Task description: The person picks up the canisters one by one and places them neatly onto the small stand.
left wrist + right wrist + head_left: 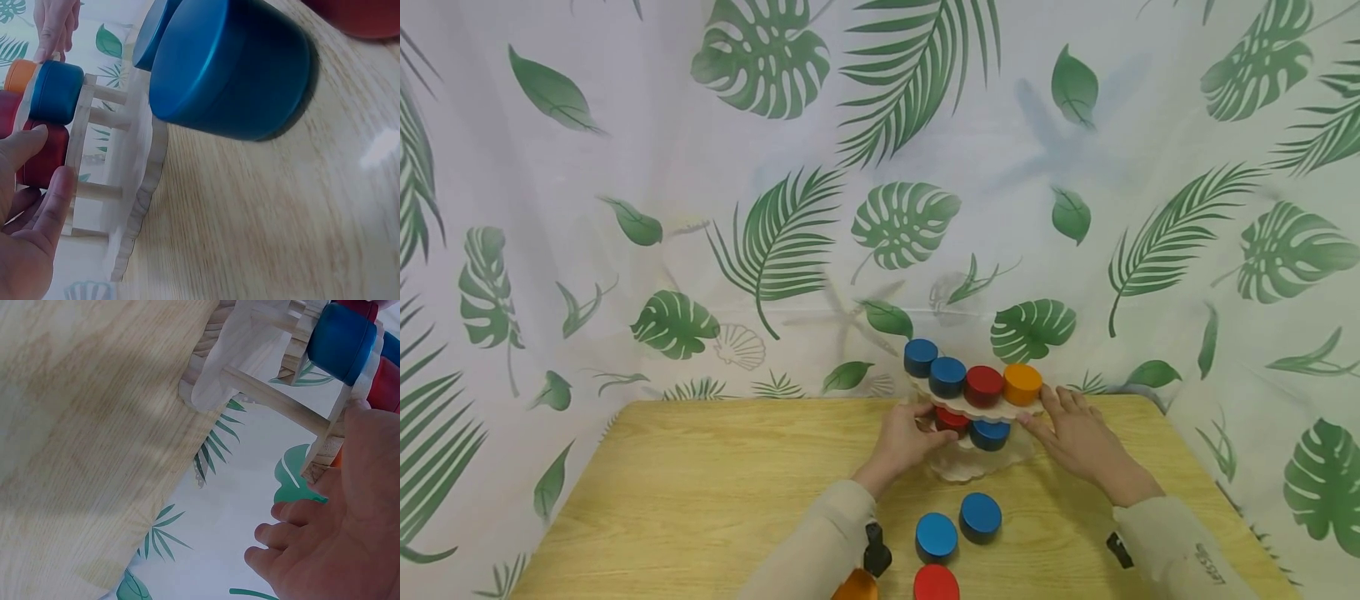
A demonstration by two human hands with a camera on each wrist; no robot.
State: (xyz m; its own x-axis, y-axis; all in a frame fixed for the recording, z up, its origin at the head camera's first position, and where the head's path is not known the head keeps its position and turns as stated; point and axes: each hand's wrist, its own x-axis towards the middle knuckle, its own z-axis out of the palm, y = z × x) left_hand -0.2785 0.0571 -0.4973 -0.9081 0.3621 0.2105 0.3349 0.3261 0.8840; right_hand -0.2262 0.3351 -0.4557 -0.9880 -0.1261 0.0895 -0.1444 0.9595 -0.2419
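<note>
A wooden stand with a wavy-edged base (140, 187), dowel legs and a middle board (78, 134) stands at the back of the table. My left hand (901, 437) holds a red cylinder (49, 153) between thumb and fingers on that middle board, beside a blue cylinder (990, 435). Over these two lies a wavy-edged upper board (981, 412), tilted down to the right. It carries two blue cylinders, a dark red cylinder (984, 385) and an orange cylinder (1022, 383). At its right end my right hand (1086, 437) holds the edge, thumb in front and fingers beside the orange cylinder.
Nearer me on the wooden table (737, 467) stand two blue cylinders, one (981, 517) slightly behind the other (936, 537). A red cylinder (936, 583) and an orange one (856, 586) sit at the front, partly out of frame. A leaf-patterned curtain (805, 267) hangs behind.
</note>
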